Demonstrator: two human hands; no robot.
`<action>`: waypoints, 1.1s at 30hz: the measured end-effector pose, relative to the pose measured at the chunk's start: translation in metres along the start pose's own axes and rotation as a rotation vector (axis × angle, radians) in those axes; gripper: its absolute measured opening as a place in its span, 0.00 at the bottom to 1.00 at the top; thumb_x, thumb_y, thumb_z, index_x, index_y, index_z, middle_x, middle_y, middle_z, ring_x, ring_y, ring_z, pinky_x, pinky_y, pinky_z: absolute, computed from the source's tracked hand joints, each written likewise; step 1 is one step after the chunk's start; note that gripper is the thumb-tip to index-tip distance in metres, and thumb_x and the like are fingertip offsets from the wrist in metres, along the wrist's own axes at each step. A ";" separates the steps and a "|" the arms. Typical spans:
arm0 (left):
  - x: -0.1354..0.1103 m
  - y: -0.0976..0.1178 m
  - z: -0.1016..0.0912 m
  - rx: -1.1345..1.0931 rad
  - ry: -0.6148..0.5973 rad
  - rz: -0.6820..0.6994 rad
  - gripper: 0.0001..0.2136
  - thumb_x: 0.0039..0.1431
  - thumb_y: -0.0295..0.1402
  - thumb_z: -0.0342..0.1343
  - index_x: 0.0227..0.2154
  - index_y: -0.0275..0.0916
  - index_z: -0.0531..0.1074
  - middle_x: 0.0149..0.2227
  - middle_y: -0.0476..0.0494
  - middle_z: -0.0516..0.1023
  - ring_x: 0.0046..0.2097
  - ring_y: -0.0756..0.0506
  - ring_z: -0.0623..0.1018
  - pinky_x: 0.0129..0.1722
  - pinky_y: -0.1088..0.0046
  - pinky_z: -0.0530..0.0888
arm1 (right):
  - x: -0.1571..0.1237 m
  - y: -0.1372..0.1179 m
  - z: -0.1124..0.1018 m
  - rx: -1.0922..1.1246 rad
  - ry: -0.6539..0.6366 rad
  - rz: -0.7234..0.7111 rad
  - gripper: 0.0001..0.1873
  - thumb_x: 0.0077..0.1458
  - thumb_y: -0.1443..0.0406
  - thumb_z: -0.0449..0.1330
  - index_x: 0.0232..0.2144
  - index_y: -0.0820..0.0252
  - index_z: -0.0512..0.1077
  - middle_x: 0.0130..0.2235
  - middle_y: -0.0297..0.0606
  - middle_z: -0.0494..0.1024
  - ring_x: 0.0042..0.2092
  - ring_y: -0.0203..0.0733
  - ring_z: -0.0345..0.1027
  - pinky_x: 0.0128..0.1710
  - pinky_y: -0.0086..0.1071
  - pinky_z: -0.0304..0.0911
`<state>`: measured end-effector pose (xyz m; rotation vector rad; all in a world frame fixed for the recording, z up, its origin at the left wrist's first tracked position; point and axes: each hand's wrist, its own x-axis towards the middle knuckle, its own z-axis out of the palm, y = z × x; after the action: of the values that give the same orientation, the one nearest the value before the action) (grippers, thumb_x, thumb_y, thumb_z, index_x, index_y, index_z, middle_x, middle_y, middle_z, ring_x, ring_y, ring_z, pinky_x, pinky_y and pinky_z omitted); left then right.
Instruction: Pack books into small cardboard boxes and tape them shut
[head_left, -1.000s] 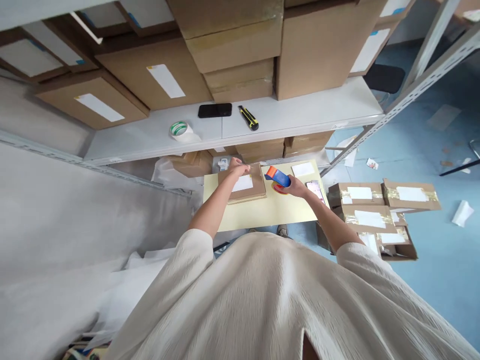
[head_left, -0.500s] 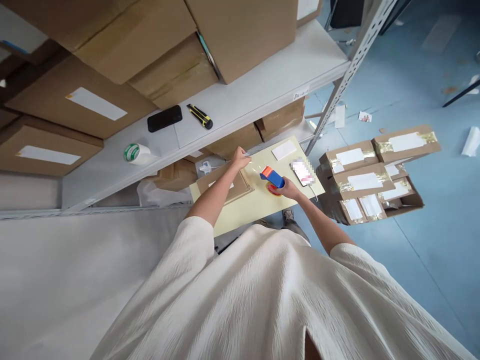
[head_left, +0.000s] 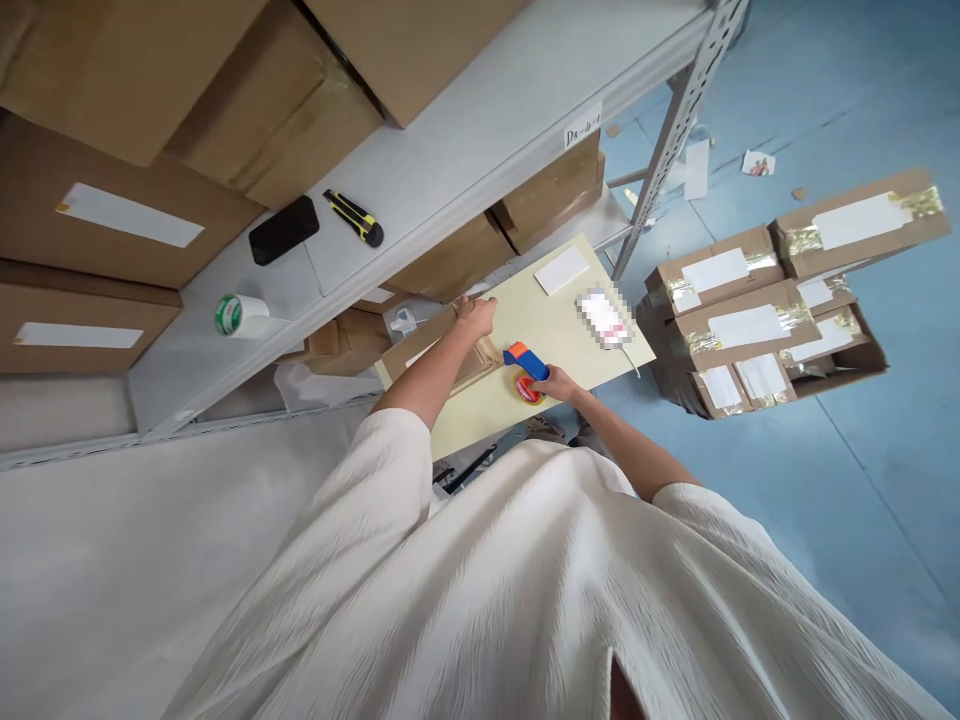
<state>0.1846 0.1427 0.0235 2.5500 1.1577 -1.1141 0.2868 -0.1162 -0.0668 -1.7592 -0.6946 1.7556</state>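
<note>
A small brown cardboard box with a white label lies on the pale yellow tabletop. My left hand is closed at the far right corner of this box, its fingertips partly hidden. In my right hand is a blue tape dispenser with an orange front and a red-centred tape roll. The dispenser's orange end is close to the box's right end; whether a strip of tape joins them I cannot make out. Farther along the tabletop are a white card stack and a phone with a cable, its screen blurred.
On the grey shelf are a black phone-like object, a yellow-black box cutter, a green-white tape roll and large cartons. Several taped boxes are stacked on the blue floor at right, beyond the shelf post.
My right hand has moved the tape dispenser left, closer to the box. My left hand has come down from holding a clear tape strip onto the box's end. My view has shifted.
</note>
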 end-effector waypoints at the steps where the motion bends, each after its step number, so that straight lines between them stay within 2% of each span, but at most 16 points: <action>1: 0.003 0.000 0.003 0.015 -0.009 0.010 0.30 0.64 0.31 0.63 0.69 0.38 0.73 0.58 0.28 0.87 0.63 0.30 0.82 0.73 0.45 0.65 | 0.001 0.002 0.004 0.025 -0.002 0.014 0.18 0.51 0.60 0.76 0.40 0.57 0.75 0.36 0.34 0.81 0.39 0.43 0.75 0.33 0.31 0.65; 7: 0.013 -0.009 0.021 0.049 -0.014 0.034 0.33 0.63 0.33 0.65 0.71 0.32 0.71 0.55 0.24 0.87 0.61 0.28 0.83 0.73 0.43 0.60 | 0.005 0.004 0.026 0.112 -0.036 0.059 0.17 0.50 0.61 0.77 0.39 0.57 0.75 0.34 0.33 0.80 0.37 0.42 0.74 0.32 0.31 0.64; 12: 0.015 -0.016 0.031 0.102 -0.020 0.151 0.33 0.59 0.36 0.67 0.68 0.35 0.75 0.53 0.24 0.88 0.64 0.24 0.81 0.74 0.39 0.55 | 0.008 0.002 0.034 0.129 -0.042 0.067 0.17 0.49 0.63 0.76 0.38 0.57 0.75 0.34 0.33 0.80 0.37 0.42 0.74 0.32 0.30 0.63; 18: 0.016 -0.009 0.038 0.104 -0.001 0.181 0.25 0.60 0.36 0.69 0.60 0.37 0.83 0.53 0.25 0.88 0.66 0.24 0.77 0.73 0.41 0.53 | 0.011 0.004 0.036 0.141 -0.015 0.095 0.21 0.48 0.62 0.78 0.41 0.56 0.75 0.38 0.36 0.83 0.40 0.45 0.77 0.34 0.31 0.67; 22: 0.010 -0.005 0.039 0.011 0.036 0.164 0.25 0.63 0.36 0.69 0.62 0.32 0.83 0.60 0.20 0.84 0.72 0.23 0.71 0.75 0.42 0.53 | 0.012 0.005 0.037 0.157 0.004 0.092 0.22 0.48 0.62 0.79 0.42 0.56 0.75 0.38 0.36 0.83 0.40 0.45 0.77 0.33 0.31 0.68; 24: 0.008 -0.007 0.038 0.013 0.087 0.148 0.26 0.64 0.36 0.67 0.64 0.33 0.82 0.66 0.19 0.80 0.74 0.22 0.68 0.75 0.42 0.54 | 0.012 0.003 0.038 0.150 0.007 0.090 0.21 0.48 0.62 0.78 0.41 0.56 0.74 0.37 0.35 0.83 0.40 0.44 0.77 0.33 0.31 0.68; 26: 0.008 -0.011 0.036 0.055 0.096 0.162 0.25 0.65 0.35 0.65 0.64 0.36 0.82 0.67 0.20 0.79 0.73 0.23 0.69 0.74 0.42 0.57 | 0.011 0.001 0.038 0.135 0.001 0.086 0.21 0.48 0.62 0.78 0.41 0.56 0.74 0.36 0.34 0.82 0.40 0.44 0.77 0.32 0.30 0.67; 28: 0.009 -0.016 0.034 0.090 -0.002 0.203 0.23 0.64 0.32 0.63 0.61 0.40 0.84 0.62 0.26 0.84 0.68 0.27 0.75 0.73 0.44 0.60 | 0.010 -0.001 0.039 0.120 -0.004 0.076 0.20 0.48 0.62 0.77 0.40 0.56 0.74 0.36 0.34 0.81 0.39 0.43 0.76 0.31 0.30 0.65; 30: 0.012 -0.022 0.033 0.131 -0.159 0.228 0.21 0.62 0.28 0.62 0.56 0.44 0.87 0.55 0.31 0.88 0.62 0.31 0.80 0.74 0.46 0.60 | 0.008 -0.003 0.039 0.110 -0.003 0.065 0.19 0.48 0.62 0.76 0.40 0.57 0.74 0.35 0.34 0.81 0.39 0.43 0.75 0.31 0.30 0.64; 31: 0.013 -0.025 0.033 0.151 -0.215 0.223 0.19 0.61 0.27 0.62 0.53 0.44 0.88 0.53 0.32 0.89 0.61 0.31 0.81 0.75 0.44 0.59 | 0.008 -0.004 0.039 0.107 -0.001 0.061 0.19 0.48 0.62 0.76 0.40 0.57 0.74 0.35 0.34 0.81 0.39 0.43 0.75 0.31 0.30 0.64; 33: 0.013 -0.032 0.034 0.164 -0.250 0.195 0.17 0.59 0.28 0.62 0.49 0.44 0.89 0.50 0.33 0.90 0.62 0.29 0.81 0.76 0.38 0.56 | 0.007 -0.006 0.038 0.109 0.000 0.054 0.20 0.47 0.62 0.76 0.40 0.56 0.74 0.36 0.34 0.81 0.39 0.43 0.75 0.32 0.30 0.65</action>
<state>0.1489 0.1598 -0.0039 2.4784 0.7710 -1.4770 0.2490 -0.1063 -0.0676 -1.7186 -0.5451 1.7945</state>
